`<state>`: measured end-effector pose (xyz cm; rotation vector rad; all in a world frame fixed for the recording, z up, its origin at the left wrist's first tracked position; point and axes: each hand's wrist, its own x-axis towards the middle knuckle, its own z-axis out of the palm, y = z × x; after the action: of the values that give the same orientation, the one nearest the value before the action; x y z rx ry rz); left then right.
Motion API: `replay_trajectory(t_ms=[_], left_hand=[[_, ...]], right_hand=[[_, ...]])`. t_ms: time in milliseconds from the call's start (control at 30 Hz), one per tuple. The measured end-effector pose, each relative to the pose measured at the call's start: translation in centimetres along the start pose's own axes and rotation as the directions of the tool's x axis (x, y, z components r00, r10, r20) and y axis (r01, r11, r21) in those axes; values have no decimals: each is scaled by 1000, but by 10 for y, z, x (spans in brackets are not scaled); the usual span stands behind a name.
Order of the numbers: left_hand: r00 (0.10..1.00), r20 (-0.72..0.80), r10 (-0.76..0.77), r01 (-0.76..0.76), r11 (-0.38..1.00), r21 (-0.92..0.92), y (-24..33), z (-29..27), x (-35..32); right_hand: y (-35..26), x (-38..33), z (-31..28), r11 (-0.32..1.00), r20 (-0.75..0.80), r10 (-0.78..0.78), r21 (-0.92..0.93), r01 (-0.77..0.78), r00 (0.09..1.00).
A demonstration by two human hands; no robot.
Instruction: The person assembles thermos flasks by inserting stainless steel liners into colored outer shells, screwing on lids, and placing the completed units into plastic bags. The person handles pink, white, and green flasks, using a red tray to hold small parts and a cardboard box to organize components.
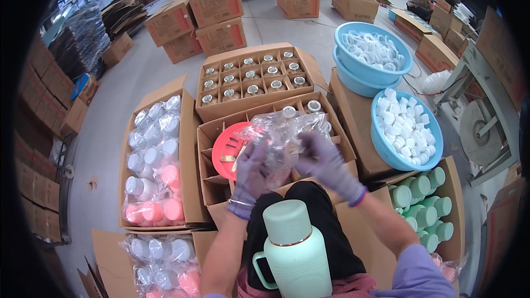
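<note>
A crumpled clear plastic bag (pixel 282 135) spreads between my hands over a divided carton (pixel 212 132). My left hand (pixel 251 172), in a pale purple glove, is closed on the bag's near left side. On the bag's right side my right hand (pixel 327 164), gloved alike and slightly blurred, has its fingers curled at the plastic. On my lap stands a mint-green thermos jug (pixel 295 248) with its lid on and its handle to the left. Behind my left hand, a red plastic lid or dish (pixel 223 152) holding small pieces lies on the carton, partly hidden by the bag.
Beyond is a carton of silver-topped bottles (pixel 251 89). Cartons of bagged blue and pink jugs (pixel 154 160) stand left; green jugs (pixel 425 198) lie right. Blue basins hold white caps (pixel 406 129) and clear rings (pixel 372 49). A person (pixel 422 0) sits far right.
</note>
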<state>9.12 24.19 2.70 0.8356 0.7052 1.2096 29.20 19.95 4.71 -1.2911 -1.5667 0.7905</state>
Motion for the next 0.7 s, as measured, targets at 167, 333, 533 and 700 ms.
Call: replay_trajectory(t_ms=[167,333,533,700], left_hand=[[983,88,-159,169,977,-130,-1,5,-17],[997,52,59,-62,996,58,-20,-69,-45],[949,140,-282,158,811,563,21,-58,-158],[978,72,-197,130,838,529,14,-83,-245]], right_hand=[[5,-20,16,964,152,21,258,-60,988],[35,-39,-8,933,-134,-39,-360,-12,990],[-3,-91,-5,949,-285,-221,-283,138,933],[-11,-211,3,952,-72,-208,-246,184,976]])
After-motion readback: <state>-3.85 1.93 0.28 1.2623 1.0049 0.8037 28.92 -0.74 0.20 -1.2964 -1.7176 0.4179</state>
